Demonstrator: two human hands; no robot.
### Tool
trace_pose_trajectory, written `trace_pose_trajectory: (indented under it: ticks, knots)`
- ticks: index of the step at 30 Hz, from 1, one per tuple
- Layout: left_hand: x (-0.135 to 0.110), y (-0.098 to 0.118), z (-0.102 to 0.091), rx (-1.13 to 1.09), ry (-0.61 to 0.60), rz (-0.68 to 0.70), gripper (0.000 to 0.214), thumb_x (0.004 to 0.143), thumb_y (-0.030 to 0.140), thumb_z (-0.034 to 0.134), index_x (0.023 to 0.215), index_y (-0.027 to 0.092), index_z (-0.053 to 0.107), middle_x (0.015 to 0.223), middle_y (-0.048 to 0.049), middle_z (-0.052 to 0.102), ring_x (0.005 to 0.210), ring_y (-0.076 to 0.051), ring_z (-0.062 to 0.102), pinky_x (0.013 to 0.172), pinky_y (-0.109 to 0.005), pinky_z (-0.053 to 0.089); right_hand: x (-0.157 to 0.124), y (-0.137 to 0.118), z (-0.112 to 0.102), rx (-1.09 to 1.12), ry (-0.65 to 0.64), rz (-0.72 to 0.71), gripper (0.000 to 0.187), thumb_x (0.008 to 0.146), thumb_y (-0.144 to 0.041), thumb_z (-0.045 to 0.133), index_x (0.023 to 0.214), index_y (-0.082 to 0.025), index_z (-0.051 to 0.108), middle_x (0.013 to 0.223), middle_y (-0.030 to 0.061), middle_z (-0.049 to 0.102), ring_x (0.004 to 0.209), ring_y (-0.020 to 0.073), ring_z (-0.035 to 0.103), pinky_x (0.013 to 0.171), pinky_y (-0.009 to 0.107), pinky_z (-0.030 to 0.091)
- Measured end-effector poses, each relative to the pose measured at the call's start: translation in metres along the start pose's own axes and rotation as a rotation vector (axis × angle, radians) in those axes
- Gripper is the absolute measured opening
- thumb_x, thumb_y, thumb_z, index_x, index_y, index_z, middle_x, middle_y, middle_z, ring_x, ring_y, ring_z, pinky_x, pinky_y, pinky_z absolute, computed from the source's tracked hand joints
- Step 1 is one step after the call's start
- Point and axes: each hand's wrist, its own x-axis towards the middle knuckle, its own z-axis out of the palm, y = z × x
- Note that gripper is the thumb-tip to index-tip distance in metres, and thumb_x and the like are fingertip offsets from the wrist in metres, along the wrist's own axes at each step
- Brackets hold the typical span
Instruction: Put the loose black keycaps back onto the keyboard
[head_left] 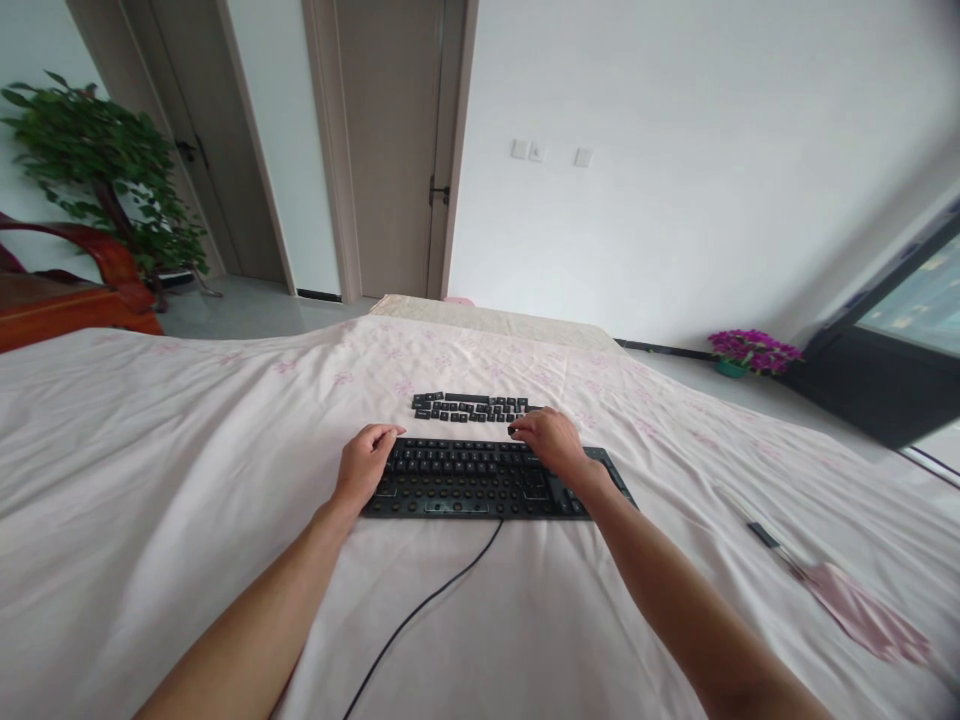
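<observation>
A black keyboard (457, 490) lies on a cloth-covered surface, its back keys in place and its front rows bare of keycaps. My left hand (365, 460) rests at the keyboard's left end, thumb and fingers pressed together; whether it grips the edge I cannot tell. Between thumb and finger of my right hand (551, 440) is a small black keycap (512, 431), just beyond the keyboard's back edge. Past that edge, loose keycaps (457, 417) stand in rows, with a long space bar (466, 398) in the farthest row. My right hand hides the rows' right end.
A black cable (427, 600) runs from the keyboard toward me. On the right lie a thin tool with a black grip (763, 535) and a pink cloth (862, 605). The pale flowered sheet (187, 480) is wrinkled. Beyond are doors, a plant (97, 160) and purple flowers (754, 350).
</observation>
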Motion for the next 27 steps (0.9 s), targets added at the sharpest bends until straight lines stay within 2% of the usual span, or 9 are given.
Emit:
trace_pose_trajectory:
  ticks: [4,9,16,27]
  knots:
    - [0.000,0.001,0.000,0.004,-0.008,-0.013,0.032,0.085,0.040,0.049,0.094,0.022,0.073,0.102,-0.0035,0.073,0.096,-0.022,0.065,0.088,-0.030,0.045,-0.028,-0.012,-0.006,0.059,0.019,-0.102,0.024,0.092,-0.036,0.055,0.105,-0.030,0.073,0.098,0.0014,0.071,0.096,0.0187,0.055,0.084,0.028,0.035]
    - [-0.001,-0.001,0.000,0.016,-0.001,0.004,0.031,0.085,0.040,0.049,0.093,0.021,0.073,0.102,-0.0036,0.073,0.097,-0.022,0.065,0.089,-0.030,0.044,-0.049,-0.026,-0.001,-0.013,0.037,-0.151,0.020,0.092,-0.034,0.055,0.097,-0.030,0.074,0.093,0.0025,0.068,0.091,0.0189,0.053,0.079,0.030,0.033]
    - [-0.001,-0.001,-0.001,0.005,0.001,0.012,0.032,0.084,0.040,0.049,0.093,0.022,0.073,0.102,-0.0036,0.074,0.096,-0.022,0.065,0.088,-0.030,0.045,-0.053,-0.040,0.003,-0.145,0.012,-0.170,0.020,0.093,-0.032,0.053,0.092,-0.027,0.072,0.093,0.0043,0.066,0.090,0.0200,0.052,0.073,0.033,0.030]
    - [-0.001,-0.002,-0.001,0.000,0.003,0.013,0.030,0.084,0.039,0.050,0.093,0.022,0.073,0.102,-0.0031,0.074,0.096,-0.021,0.065,0.088,-0.030,0.045,-0.053,-0.045,0.006,-0.203,0.016,-0.205,0.019,0.094,-0.025,0.050,0.088,-0.024,0.069,0.093,0.0049,0.065,0.090,0.0201,0.052,0.074,0.034,0.030]
